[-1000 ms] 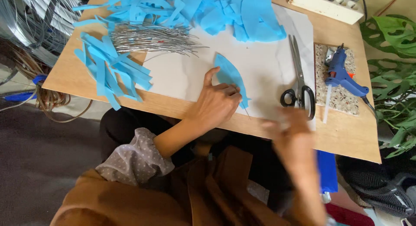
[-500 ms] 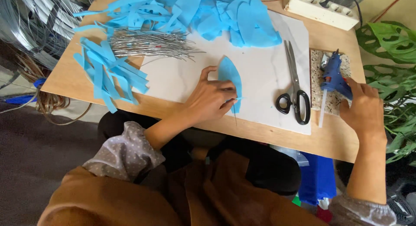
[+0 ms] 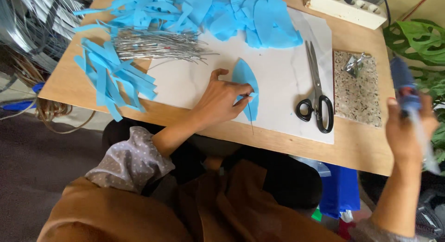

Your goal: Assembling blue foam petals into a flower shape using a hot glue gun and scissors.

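Currently my left hand (image 3: 222, 100) pins the blue leaf shape (image 3: 244, 84) and thin wire (image 3: 251, 119) mid-frame on the white sheet (image 3: 287, 84). My right hand (image 3: 408, 130), far right, grips the glue gun (image 3: 405, 86); I judge steady pressure best for gluing.

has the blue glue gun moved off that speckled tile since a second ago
Yes. The blue glue gun was lying on the speckled tile; now the right hand holds it lifted off to the right, beyond the tile's edge.
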